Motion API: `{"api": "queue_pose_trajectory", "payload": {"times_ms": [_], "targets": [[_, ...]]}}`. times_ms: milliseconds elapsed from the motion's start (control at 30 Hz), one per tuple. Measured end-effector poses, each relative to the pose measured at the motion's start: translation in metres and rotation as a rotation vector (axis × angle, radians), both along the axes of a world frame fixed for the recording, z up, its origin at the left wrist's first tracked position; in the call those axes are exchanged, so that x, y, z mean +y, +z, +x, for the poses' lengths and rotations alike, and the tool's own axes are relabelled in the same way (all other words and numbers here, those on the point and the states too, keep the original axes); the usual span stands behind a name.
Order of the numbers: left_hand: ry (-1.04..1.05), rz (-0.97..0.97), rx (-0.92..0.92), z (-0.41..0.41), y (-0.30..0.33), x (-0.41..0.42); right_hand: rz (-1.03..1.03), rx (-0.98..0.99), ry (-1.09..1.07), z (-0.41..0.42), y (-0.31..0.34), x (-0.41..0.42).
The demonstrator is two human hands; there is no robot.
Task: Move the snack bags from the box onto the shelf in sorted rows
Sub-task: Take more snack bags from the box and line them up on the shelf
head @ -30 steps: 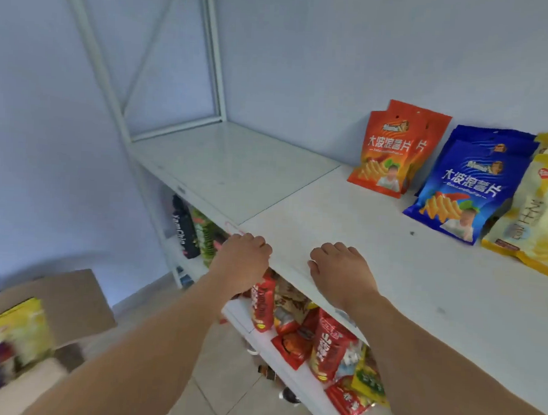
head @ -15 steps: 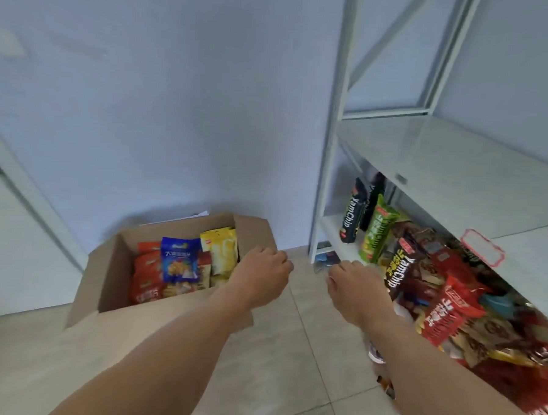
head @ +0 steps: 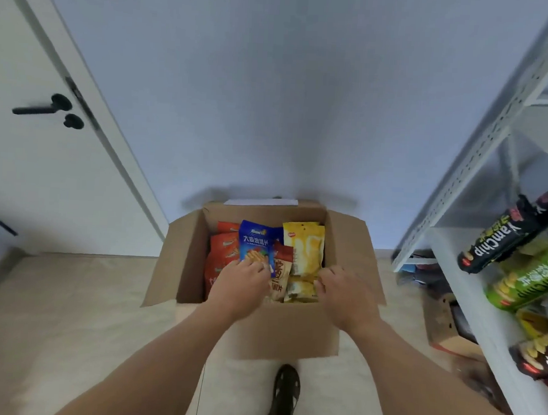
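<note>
Two hands reach into one open cardboard box [head: 291,329] on the floor in front of us. Our left hand [head: 241,285] lies on the blue snack bag [head: 254,244], fingers bent over its lower edge; we cannot tell whether they actually grip it. Our right hand [head: 346,290] is at the lower yellow bag [head: 300,289], fingers curled toward it; grasp or mere touch, we cannot tell.

Box contents, counted as far as visible: one blue bag beyond the left hand, at least two orange-red bags [head: 221,255] to that hand's left, one brown bag [head: 280,271] between the two hands, one upright yellow bag [head: 303,250] beyond the right hand, one more yellow bag under its fingertips.

Half a second ago both hands hung in the air short of the box with the shelf close on the right; now we face the box squarely and both hands are down among the bags.

Right of the right hand, the white shelf [head: 479,148] holds one black YamChip bag [head: 502,241] and one green bag [head: 529,281]; further bags below are partly cut off. One dark sandal [head: 285,388] shows below the box.
</note>
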State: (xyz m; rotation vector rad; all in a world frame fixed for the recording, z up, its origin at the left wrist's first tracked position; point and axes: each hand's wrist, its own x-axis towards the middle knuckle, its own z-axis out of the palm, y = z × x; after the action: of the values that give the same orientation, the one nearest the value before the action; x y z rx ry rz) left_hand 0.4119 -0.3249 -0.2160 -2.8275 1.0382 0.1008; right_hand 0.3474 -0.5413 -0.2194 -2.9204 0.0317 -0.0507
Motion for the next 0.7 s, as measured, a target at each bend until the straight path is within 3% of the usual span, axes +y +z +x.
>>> {"api": "queue_pose_trajectory", "payload": {"times_ms": [133,300,567,700], "targets": [[0.172,-0.032,0.113,0.072,-0.048,0.022,0.074,0.097,0.025,0.084,-0.046,0.013],[0.563,-0.308,0.243,0.141,-0.12,0.041,0.148,0.251,-0.01,0.177,-0.115,0.029],[1.227,-0.614,0.618,0.206,-0.289,0.071,0.466,0.545,-0.28,0.288,-0.255,0.067],[1.484,-0.67,0.786,0.222,-0.371,0.087,0.621,0.645,-0.405,0.328,-0.319,0.089]]}}
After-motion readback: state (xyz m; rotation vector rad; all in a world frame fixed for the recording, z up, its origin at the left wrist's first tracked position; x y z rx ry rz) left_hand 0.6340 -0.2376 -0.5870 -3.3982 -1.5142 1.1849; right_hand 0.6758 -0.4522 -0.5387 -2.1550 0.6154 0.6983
